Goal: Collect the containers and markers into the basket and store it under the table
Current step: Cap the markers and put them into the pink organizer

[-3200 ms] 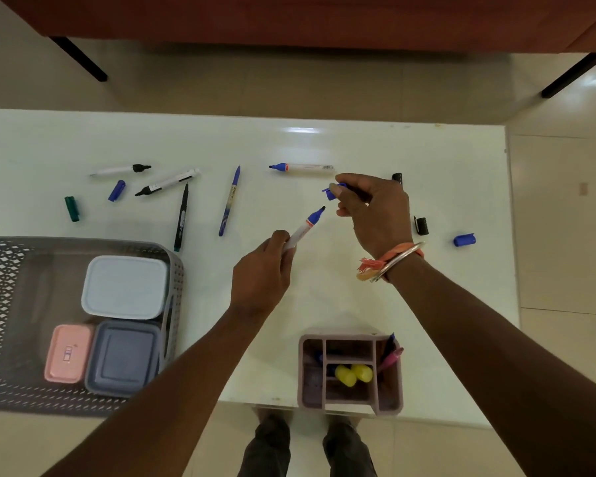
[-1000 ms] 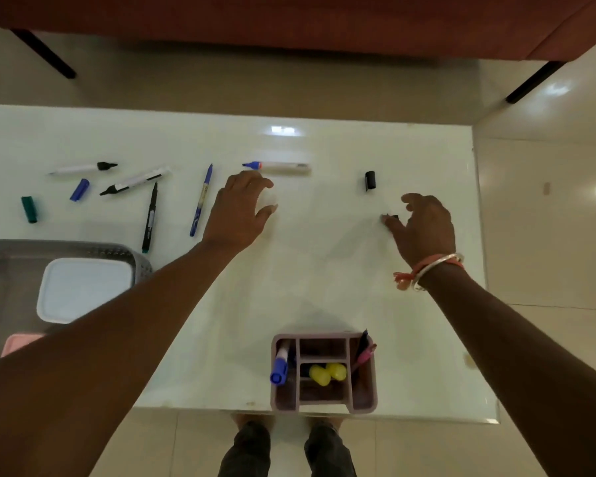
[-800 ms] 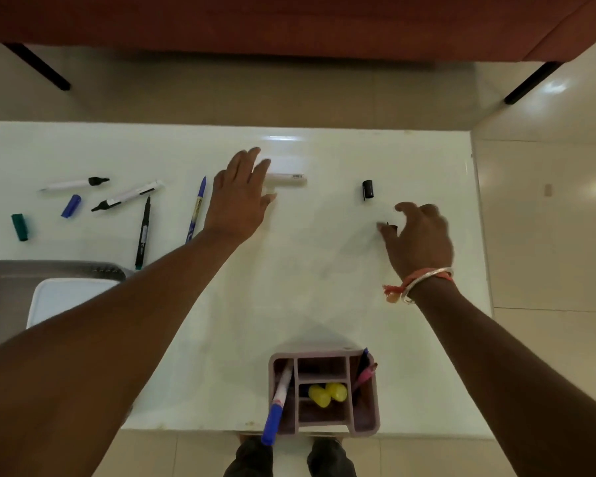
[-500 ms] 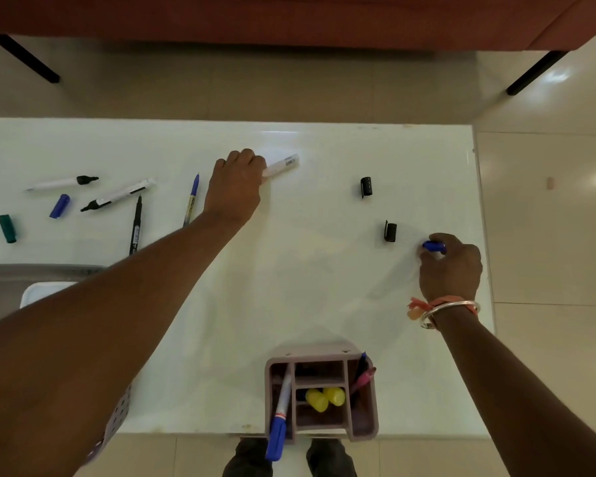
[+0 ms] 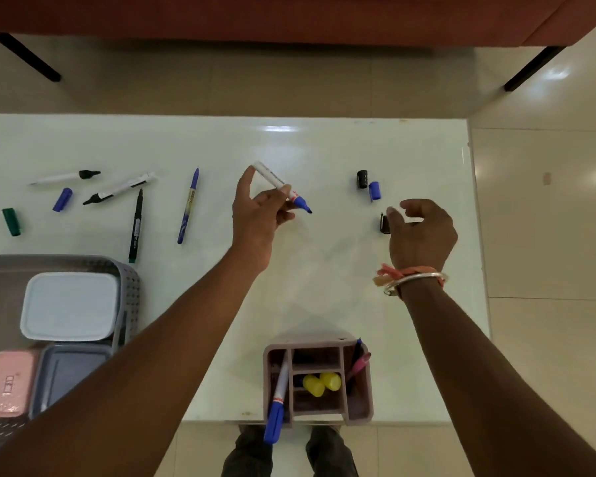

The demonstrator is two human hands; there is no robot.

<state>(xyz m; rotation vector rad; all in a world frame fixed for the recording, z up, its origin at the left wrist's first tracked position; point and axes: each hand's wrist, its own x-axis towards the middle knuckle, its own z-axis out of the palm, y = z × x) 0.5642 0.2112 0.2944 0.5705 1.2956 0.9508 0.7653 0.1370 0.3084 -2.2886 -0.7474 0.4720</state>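
Three lidded containers [image 5: 69,306] sit in the basket [image 5: 131,287] at the table's [image 5: 324,287] near-left edge. One organizer [image 5: 358,407] stands at the near edge. Left hand [image 5: 258,218] grips one uncapped blue marker [image 5: 283,187] above bare mid-table. Right hand [image 5: 422,232], loosely curled, holds nothing beside one black cap [image 5: 384,222]. Four markers [image 5: 188,206] lie far left.

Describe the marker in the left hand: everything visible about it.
The marker has a white, plastic-looking barrel with dark print, a red mark near the front and a blue front section ending in a bare tip; no cap is on it. It slants, with its tip to the right and toward the person. The left hand grips it, fingers curled round the front part, thumb by the rear end.
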